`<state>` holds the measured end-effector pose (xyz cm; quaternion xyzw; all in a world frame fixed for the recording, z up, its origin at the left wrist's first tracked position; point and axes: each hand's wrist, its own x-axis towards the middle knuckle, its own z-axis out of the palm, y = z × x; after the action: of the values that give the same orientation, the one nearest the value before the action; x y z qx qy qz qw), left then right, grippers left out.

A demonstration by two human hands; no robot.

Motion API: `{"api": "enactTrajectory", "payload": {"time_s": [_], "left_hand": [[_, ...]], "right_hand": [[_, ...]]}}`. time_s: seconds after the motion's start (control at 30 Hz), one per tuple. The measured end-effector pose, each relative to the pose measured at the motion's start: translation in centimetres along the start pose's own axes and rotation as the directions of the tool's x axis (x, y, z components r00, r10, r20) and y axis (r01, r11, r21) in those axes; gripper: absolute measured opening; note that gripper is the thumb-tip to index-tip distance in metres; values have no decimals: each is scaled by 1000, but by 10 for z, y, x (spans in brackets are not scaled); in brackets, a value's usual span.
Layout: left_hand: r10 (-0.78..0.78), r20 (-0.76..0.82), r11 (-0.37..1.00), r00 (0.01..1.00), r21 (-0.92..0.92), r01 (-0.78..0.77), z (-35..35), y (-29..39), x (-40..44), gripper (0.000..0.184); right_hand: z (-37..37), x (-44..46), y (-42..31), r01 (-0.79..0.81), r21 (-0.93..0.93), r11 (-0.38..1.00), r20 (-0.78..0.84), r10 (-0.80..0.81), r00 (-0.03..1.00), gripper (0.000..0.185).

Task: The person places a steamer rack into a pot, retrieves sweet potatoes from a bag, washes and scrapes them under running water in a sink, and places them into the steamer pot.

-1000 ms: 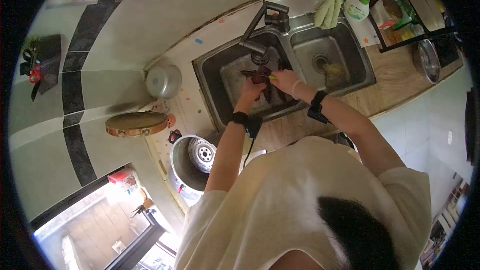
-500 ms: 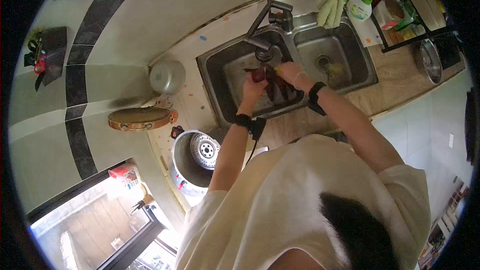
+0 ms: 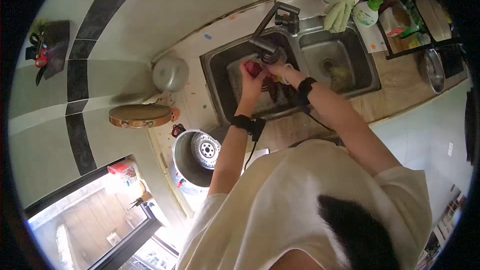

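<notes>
My left hand (image 3: pixel 251 86) is wrapped round a reddish-purple sweet potato (image 3: pixel 253 68) under the black faucet (image 3: pixel 270 50), inside the left sink basin (image 3: pixel 216 77). Close against it on the right, my right hand (image 3: pixel 284 73) has its fingers curled, with a small yellow scrubber (image 3: pixel 280 78) showing beneath them. Its exact shape is mostly covered by the fingers. Below the hands, more dark reddish sweet potatoes (image 3: pixel 273 92) lie on the basin floor, partly hidden.
The right basin (image 3: pixel 330 50) has yellowish scraps (image 3: pixel 340 74) by its drain. Green gloves (image 3: pixel 338 14) hang over its back rim, near a pump bottle (image 3: pixel 367 12). At left stand a large open pot (image 3: pixel 184 157), a translucent bowl (image 3: pixel 170 74) and a tambourine (image 3: pixel 140 116).
My left hand has raised and tilted the sweet potato slightly. My right hand has moved left and up, closer to it and under the faucet. The view has shifted a little.
</notes>
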<state>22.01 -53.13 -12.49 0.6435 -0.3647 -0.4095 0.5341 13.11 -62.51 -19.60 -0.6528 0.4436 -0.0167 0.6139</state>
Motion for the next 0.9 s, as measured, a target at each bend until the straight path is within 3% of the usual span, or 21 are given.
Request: {"api": "enactTrajectory", "payload": {"time_s": [0.03, 0.17, 0.27, 0.33, 0.37, 0.43, 0.53, 0.57, 0.6, 0.63, 0.7, 0.77, 0.83, 0.9], "left_hand": [[-39, 8, 999, 999, -16, 39, -1, -12, 8, 32], [-236, 13, 964, 972, 132, 232, 7, -56, 40, 29], [-314, -139, 948, 939, -87, 305, 36, -92, 60, 30], [-162, -141, 981, 977, 81, 174, 47, -105, 64, 30], [-83, -134, 982, 987, 160, 104, 51, -111, 64, 29], [74, -114, 949, 991, 313, -35, 58, -126, 63, 29], [169, 28, 867, 985, 472, -163, 58, -146, 79, 23], [83, -15, 921, 996, 383, -70, 55, -146, 76, 23], [-115, -84, 979, 990, 157, 127, 54, -122, 68, 23], [-364, -148, 922, 920, -195, 334, 50, -86, 59, 24], [-653, -196, 664, 731, -612, 429, 50, -35, 57, 24], [-337, -171, 941, 926, -71, 330, 28, -84, 49, 26], [-348, -49, 937, 936, -47, 346, 13, -73, 40, 27], [-586, 136, 641, 799, -525, 560, 14, -49, 24, 29]], "right_hand": [[1, -2, 1, -243, 387, 890, 121, 212, 970, 30], [3, -17, 16, -253, 558, 790, 51, 272, 961, 29], [-8, -51, 5, -275, 610, 743, 40, 318, 947, 33], [-21, -81, -8, -362, 676, 641, 126, 384, 915, 36], [-13, -74, 16, -215, 720, 659, 54, 255, 965, 33], [-12, -71, 34, -153, 807, 570, -18, 282, 959, 29], [-16, -76, 27, -69, 859, 507, -127, 343, 931, 25], [-17, -78, 19, -47, 864, 501, -162, 366, 917, 24], [-16, -76, 17, -22, 842, 539, -194, 341, 920, 23], [-15, -75, 15, -2, 815, 579, -220, 314, 924, 22], [-9, -57, 24, 39, 683, 730, -341, 271, 900, 24], [6, -15, 53, 58, 440, 896, -513, 198, 835, 35], [-6, -15, 30, -19, 324, 946, -497, 187, 848, 38], [-6, -7, 26, -62, 255, 965, -460, 177, 870, 38]]}}
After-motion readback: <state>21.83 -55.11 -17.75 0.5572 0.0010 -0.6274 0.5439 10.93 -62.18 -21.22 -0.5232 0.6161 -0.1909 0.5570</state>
